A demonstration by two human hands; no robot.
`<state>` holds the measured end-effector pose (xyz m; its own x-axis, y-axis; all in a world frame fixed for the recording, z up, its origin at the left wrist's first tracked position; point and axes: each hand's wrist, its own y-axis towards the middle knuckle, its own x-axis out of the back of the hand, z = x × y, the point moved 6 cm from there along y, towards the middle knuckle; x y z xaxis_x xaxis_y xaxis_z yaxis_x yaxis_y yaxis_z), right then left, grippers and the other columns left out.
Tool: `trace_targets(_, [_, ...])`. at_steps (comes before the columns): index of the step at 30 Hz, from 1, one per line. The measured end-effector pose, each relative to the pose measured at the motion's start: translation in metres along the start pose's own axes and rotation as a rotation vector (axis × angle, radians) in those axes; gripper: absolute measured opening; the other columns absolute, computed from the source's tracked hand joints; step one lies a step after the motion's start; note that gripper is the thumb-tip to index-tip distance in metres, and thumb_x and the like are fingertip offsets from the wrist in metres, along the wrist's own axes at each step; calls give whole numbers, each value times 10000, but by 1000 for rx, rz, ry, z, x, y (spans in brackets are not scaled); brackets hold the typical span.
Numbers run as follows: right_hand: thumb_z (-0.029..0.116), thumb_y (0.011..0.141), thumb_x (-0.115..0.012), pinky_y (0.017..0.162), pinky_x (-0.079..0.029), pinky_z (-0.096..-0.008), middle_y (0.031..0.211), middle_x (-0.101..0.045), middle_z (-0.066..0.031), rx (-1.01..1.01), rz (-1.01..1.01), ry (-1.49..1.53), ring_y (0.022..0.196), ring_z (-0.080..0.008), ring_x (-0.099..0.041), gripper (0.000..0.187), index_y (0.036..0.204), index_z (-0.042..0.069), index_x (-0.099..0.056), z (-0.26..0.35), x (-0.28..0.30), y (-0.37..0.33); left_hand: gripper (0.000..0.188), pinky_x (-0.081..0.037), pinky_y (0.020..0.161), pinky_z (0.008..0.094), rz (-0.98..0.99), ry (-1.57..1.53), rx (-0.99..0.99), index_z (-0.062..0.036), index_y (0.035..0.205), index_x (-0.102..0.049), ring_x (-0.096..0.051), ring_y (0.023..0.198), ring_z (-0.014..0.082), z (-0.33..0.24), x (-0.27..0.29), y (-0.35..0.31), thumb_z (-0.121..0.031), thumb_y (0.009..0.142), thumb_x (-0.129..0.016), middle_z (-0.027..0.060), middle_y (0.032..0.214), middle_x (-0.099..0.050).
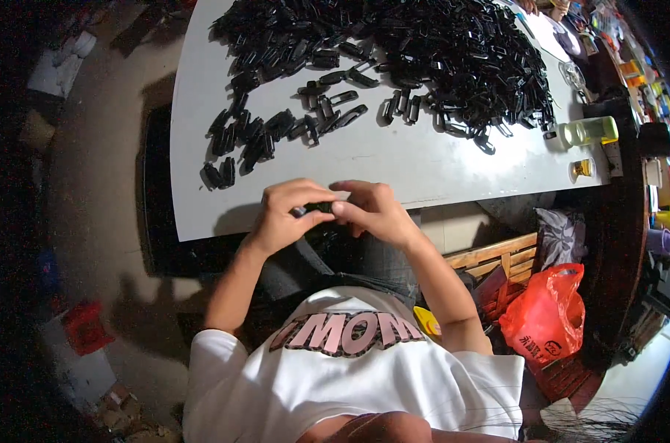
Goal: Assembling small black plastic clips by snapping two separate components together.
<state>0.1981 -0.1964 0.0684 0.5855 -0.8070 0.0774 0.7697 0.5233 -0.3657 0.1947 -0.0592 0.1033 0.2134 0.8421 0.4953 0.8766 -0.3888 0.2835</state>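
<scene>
Both hands meet just over the near edge of the white table [349, 166]. Between them is a small black plastic clip-like piece [320, 207], partly covered by fingers. My left hand [284, 213] pinches it from the left, thumb below and fingers curled over. My right hand [379, 212] grips its right end between thumb and fingers. Beyond the hands, a large heap of similar black plastic pieces [460, 59] covers the far part of the table. Several loose pieces [257, 139] lie nearer, toward the left.
A pale green bottle [590, 131] lies at the table's right end, beside a small clear container [582, 169] with something yellow inside. Below the table's right side are a wooden bench [523, 251] and a red plastic bag [545, 314]. Another person's hand [560, 9] shows at the far right.
</scene>
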Motion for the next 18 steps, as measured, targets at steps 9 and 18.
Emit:
trace_targets(9, [353, 879, -547, 443, -381, -275, 531, -506, -6, -4, 37, 201, 469, -135, -480, 389, 681, 19, -568, -58, -29, -24, 331, -476, 781, 312, 230, -170, 220, -41, 959, -640, -599, 880, 248, 15, -30, -34, -78, 645, -740, 86, 938, -620])
trace_targets(18, [59, 779, -562, 658, -465, -382, 964, -572, -104, 556, -756, -862, 834, -301, -556, 190, 965, 79, -598, 37, 42, 19, 170, -454, 776, 340, -280, 378, 81, -36, 852, -621, -563, 878, 265, 46, 30, 19, -62, 696, -680, 97, 925, -590])
